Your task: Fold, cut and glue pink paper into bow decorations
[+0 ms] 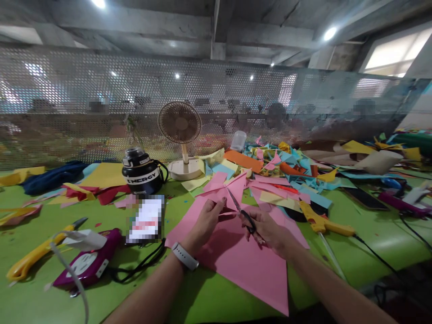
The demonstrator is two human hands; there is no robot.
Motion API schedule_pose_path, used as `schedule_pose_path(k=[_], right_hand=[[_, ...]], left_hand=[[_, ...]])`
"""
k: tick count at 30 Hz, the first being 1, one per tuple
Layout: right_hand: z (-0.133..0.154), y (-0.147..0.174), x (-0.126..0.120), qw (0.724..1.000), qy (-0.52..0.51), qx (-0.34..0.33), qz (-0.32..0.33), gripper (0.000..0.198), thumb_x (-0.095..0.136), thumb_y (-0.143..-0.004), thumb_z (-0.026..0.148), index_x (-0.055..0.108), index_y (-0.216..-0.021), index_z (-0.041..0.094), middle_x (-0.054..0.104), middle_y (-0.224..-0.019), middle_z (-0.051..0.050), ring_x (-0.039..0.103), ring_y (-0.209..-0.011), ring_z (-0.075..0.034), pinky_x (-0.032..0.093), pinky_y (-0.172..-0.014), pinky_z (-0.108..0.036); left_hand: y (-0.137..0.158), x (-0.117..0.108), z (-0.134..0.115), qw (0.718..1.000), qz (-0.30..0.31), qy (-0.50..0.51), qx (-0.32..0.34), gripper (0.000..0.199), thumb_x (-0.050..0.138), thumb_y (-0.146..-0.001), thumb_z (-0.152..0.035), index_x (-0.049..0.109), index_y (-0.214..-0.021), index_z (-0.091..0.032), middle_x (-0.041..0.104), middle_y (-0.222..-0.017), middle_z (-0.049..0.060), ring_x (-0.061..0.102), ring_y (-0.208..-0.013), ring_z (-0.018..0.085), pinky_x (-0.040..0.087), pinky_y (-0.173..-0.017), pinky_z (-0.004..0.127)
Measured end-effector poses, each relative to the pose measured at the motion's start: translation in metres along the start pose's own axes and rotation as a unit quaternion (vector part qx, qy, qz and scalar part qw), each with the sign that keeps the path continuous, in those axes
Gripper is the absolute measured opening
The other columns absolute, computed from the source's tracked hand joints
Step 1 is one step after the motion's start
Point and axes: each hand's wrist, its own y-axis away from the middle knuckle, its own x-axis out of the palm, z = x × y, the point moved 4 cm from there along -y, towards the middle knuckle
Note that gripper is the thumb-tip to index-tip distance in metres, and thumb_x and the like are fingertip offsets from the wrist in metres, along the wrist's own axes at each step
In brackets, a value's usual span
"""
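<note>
My right hand point(265, 229) is closed round the black handles of a pair of scissors point(233, 199), whose blades point up and to the left. Facing it, my left hand point(205, 220) pinches a piece of pink paper point(236, 183) close to the blades; how far the blades reach into the paper is hard to make out. Beneath both hands a large pink sheet point(253, 274) lies on the green table point(141, 292). Some of my left fingertips are hidden behind the paper.
A small fan point(180, 122) and a black bottle point(141, 173) stand behind. At left lie a phone point(146, 220), a purple power strip point(89, 261) and a yellow-handled tool point(40, 252). At right are a yellow glue gun point(326, 222) and a dark phone point(364, 199). Coloured paper scraps point(293, 168) pile behind.
</note>
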Motion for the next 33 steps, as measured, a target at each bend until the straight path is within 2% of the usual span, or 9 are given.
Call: schedule_pose_path(k=[9,17,23,33], right_hand=[[0.0009,-0.001,-0.0006,1.0,0.015,-0.001,-0.009,0.048,0.06,-0.076,0.065,0.052,-0.076,0.018,0.055,-0.048,0.006,0.028,-0.028,-0.003,0.021,-0.026,-0.016],[0.0031,-0.0004,-0.0005,1.0,0.015,-0.005,-0.018,0.048,0.061,-0.074,0.065,0.051,-0.071,0.019,0.051,-0.047,0.007,0.028,-0.029,-0.003,0.022,-0.025,-0.016],[0.0062,0.0001,0.0005,1.0,0.004,-0.004,-0.026,0.047,0.064,-0.07,0.064,0.05,-0.07,0.019,0.05,-0.045,0.008,0.028,-0.028,-0.002,0.02,-0.026,-0.016],[0.0029,-0.0018,-0.0012,1.0,0.016,-0.002,-0.025,0.046,0.06,-0.073,0.064,0.048,-0.07,0.02,0.051,-0.044,0.008,0.028,-0.027,-0.003,0.021,-0.026,-0.017]], left_hand=[[0.0003,0.0,-0.0015,1.0,-0.012,-0.013,-0.001,0.036,0.069,-0.082,-0.045,0.047,-0.073,-0.017,0.067,-0.077,0.004,0.07,-0.075,0.019,0.057,-0.083,0.039],[0.0007,0.0004,-0.0025,1.0,-0.012,0.002,0.003,0.036,0.07,-0.082,-0.041,0.046,-0.07,-0.018,0.061,-0.069,-0.001,0.07,-0.074,0.017,0.057,-0.085,0.038],[0.0009,0.0011,-0.0032,1.0,-0.012,-0.002,-0.004,0.036,0.072,-0.079,-0.044,0.049,-0.071,-0.016,0.062,-0.07,0.001,0.069,-0.073,0.017,0.057,-0.083,0.037],[-0.0018,-0.0004,-0.0012,1.0,0.004,-0.025,0.003,0.038,0.072,-0.078,-0.048,0.052,-0.068,-0.016,0.067,-0.073,0.005,0.07,-0.075,0.02,0.056,-0.084,0.038]])
